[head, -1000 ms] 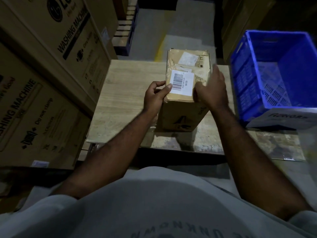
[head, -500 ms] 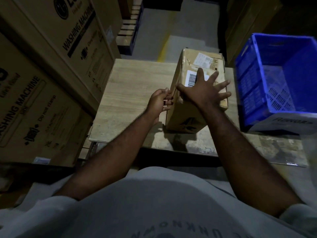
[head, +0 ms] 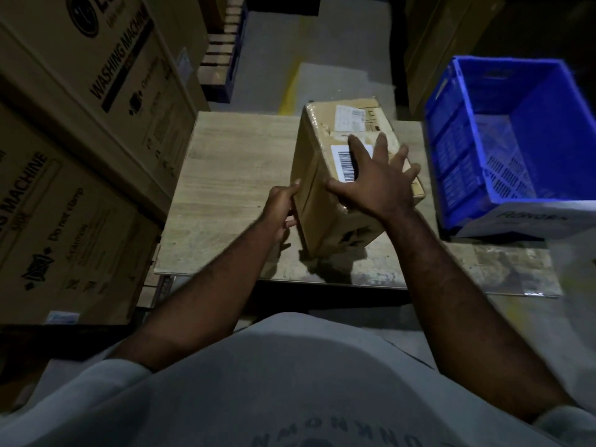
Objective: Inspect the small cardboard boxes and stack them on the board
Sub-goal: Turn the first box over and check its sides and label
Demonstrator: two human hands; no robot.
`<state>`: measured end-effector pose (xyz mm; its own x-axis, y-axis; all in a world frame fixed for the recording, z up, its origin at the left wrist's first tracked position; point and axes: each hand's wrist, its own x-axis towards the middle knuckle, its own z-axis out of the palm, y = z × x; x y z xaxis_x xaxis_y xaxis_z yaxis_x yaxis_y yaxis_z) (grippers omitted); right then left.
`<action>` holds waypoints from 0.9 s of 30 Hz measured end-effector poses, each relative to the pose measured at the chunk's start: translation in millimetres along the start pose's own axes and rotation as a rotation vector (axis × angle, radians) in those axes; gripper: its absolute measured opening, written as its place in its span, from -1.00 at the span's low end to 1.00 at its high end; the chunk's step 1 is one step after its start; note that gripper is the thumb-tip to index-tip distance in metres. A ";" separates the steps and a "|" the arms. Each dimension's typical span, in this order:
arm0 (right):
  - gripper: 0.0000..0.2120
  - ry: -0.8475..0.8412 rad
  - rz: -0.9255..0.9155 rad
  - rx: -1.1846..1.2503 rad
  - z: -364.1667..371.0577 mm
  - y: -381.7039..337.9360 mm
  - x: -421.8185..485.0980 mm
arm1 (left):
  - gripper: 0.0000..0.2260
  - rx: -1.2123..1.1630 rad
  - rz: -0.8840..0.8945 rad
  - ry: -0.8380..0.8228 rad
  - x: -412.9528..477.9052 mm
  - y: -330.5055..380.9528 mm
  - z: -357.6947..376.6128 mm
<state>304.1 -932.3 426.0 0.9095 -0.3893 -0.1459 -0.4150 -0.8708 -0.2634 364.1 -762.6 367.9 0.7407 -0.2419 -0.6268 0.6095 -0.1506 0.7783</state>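
The small brown cardboard box (head: 322,150) is on the light wooden board (head: 232,175), near its right part, but it no longer stands straight. One second ago it was upright, with one hand on each side and the white barcode label (head: 343,162) facing up. Since then the right hand (head: 375,183) has moved onto the top face, and the box has turned and tipped over to the right. It seems to rest only on one lower edge, with a shadow under it.

The fingers of the right hand are spread wide apart and lie flat on the top, partly covering the label. The left hand (head: 279,209) is against the left side face. Its thumb touches the upper edge and its fingers are loosely bent, not wrapped around anything.

I judge that the inspection is in progress: the person rolls the box to see another face. I see no other small box on the board, so the stacking is not yet begun. The blue plastic crate (head: 467,150) stands just beside the board on the right.
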 end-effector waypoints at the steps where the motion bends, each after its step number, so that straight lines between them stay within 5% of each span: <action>1: 0.03 -0.007 -0.038 -0.020 -0.6 3.5 -0.8 | -0.76 -0.010 0.016 0.016 4.9 0.8 -0.7; 6: 0.07 -0.027 -0.151 -0.073 -4.6 18.6 -2.9 | -0.62 -0.078 0.050 0.111 17.5 11.9 -1.9; 12: 0.00 0.020 -0.070 0.018 -10.8 -2.8 5.2 | -0.29 -0.141 -0.016 0.058 24.4 14.5 1.4; 27: 0.18 -0.178 0.078 0.018 -20.7 -59.9 73.4 | -0.61 -0.090 0.028 -0.025 41.6 12.6 -3.0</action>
<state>396.2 -914.9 450.8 0.8566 -0.3944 -0.3326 -0.4856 -0.8341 -0.2617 403.4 -771.7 351.5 0.7513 -0.2687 -0.6028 0.6123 -0.0573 0.7886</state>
